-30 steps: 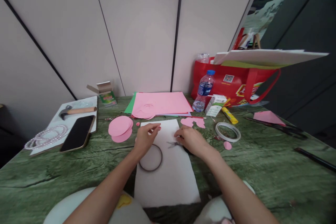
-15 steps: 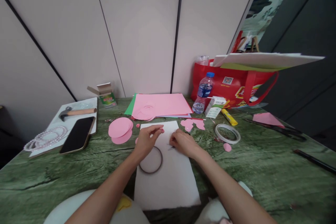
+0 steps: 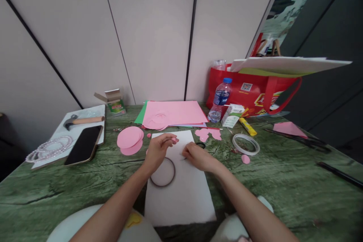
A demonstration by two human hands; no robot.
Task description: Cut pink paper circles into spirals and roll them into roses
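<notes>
My left hand (image 3: 157,151) is closed in a pinch on a small pink paper piece (image 3: 174,141), raised over the upper part of a white sheet (image 3: 181,200). To its right, my right hand (image 3: 199,155) is closed around small scissors. One black handle loop (image 3: 201,145) shows behind the knuckles, and thin blade tips (image 3: 183,158) poke out on the left, apart from the pink piece. Below my left hand, a thin dark hoop (image 3: 175,172) lies on the sheet. Pink paper circles (image 3: 129,138) are stacked to the left, and pink scraps (image 3: 202,134) lie behind my right hand.
Pink sheets (image 3: 181,111) lie at the back. A water bottle (image 3: 219,102), small carton (image 3: 233,115), glue stick (image 3: 247,126) and tape roll (image 3: 256,148) stand or lie on the right, before a red bag (image 3: 235,77). Leftward are a phone (image 3: 84,145), hammer (image 3: 87,120) and bead strings (image 3: 53,147).
My right hand has turned slightly, and the black scissor loop now shows more behind it. The blade tips look closer together. My left hand has barely moved with the pink piece.
</notes>
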